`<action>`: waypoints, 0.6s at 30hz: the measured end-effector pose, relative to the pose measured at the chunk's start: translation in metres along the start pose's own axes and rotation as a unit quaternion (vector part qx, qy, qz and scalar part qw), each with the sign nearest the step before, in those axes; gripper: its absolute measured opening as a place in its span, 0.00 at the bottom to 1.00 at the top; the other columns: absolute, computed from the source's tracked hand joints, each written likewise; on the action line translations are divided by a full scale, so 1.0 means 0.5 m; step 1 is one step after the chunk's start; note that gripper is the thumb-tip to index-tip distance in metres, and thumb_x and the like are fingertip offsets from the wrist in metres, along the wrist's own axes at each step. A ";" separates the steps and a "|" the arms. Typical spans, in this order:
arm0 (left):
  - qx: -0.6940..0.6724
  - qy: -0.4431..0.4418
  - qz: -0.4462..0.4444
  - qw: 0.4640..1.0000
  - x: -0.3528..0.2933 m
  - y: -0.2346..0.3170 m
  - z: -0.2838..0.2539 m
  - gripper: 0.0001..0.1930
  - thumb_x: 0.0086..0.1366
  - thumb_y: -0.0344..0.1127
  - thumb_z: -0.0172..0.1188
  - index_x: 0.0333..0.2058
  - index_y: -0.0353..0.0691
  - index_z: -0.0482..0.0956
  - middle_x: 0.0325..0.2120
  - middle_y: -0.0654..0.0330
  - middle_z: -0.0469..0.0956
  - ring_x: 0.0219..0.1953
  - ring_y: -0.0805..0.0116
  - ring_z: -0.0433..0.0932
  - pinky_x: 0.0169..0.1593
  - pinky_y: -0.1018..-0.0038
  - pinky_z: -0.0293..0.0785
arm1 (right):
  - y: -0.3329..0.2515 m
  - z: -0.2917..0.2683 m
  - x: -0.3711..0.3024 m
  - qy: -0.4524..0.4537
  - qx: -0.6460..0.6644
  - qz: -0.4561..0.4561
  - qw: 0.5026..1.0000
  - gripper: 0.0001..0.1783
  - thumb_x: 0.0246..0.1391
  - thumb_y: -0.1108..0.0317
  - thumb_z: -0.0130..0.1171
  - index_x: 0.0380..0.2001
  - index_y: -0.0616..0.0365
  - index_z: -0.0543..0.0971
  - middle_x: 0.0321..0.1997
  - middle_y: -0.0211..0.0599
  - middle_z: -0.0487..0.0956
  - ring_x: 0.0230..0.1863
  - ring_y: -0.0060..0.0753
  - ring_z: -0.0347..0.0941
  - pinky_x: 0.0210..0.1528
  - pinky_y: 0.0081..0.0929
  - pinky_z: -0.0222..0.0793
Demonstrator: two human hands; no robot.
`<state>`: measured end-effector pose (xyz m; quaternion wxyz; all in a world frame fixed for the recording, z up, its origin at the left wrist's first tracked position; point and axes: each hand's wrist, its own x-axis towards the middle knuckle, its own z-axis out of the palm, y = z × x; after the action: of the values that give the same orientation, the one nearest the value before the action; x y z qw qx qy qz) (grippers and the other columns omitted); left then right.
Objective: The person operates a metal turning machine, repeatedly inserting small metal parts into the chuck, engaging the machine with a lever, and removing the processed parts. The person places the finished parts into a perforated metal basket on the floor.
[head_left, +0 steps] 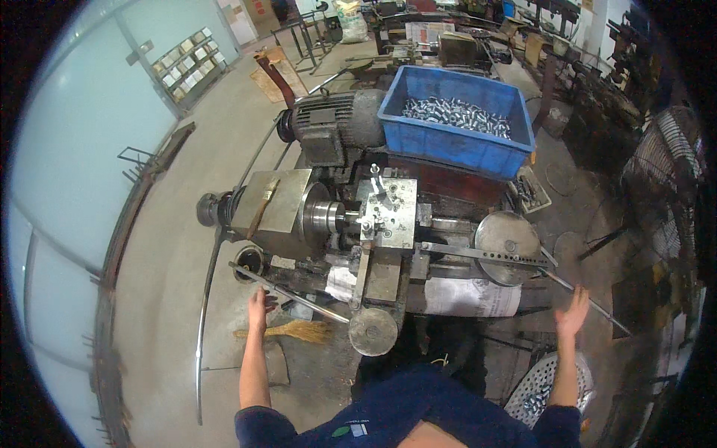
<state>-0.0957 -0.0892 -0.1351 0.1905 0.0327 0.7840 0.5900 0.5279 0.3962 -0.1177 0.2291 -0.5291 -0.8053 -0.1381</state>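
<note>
A small bench lathe stands before me, with a chuck (326,218) and a tool-post block (396,213) carrying clamped tooling. My left hand (259,306) hangs just below the left lever rod (310,305), its fingers apart and nothing visible in them. That rod runs to a round disc (373,331) at the lathe's front. On the right, my right hand (573,310) has its fingers over the right lever rod (609,317), which slants out from beside a large metal disc (509,243). A perforated flat bar (478,254) links the tool-post slide to this disc.
Behind the lathe, a blue bin (455,142) holds many small metal parts beside a motor (336,123). A brush (263,205) lies on the headstock cover. Below are a straw broom (295,331) and a perforated stool (530,381) with metal parts on it. A fan (665,187) stands right.
</note>
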 end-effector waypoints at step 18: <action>0.639 -0.102 0.089 0.757 0.051 -0.217 0.094 0.24 0.56 0.56 0.50 0.37 0.38 0.71 0.31 0.49 0.77 0.33 0.50 0.77 0.37 0.58 0.73 | -0.176 -0.086 -0.059 -0.110 0.261 -0.005 0.959 0.13 0.26 0.73 0.55 0.24 0.61 0.78 0.24 0.44 0.76 0.30 0.45 0.73 0.34 0.32 0.68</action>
<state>-0.0846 -0.0719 -0.2542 0.1507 0.2766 0.9482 -0.0405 0.4667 0.3177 -0.0943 0.2690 -0.4590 -0.8360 0.1345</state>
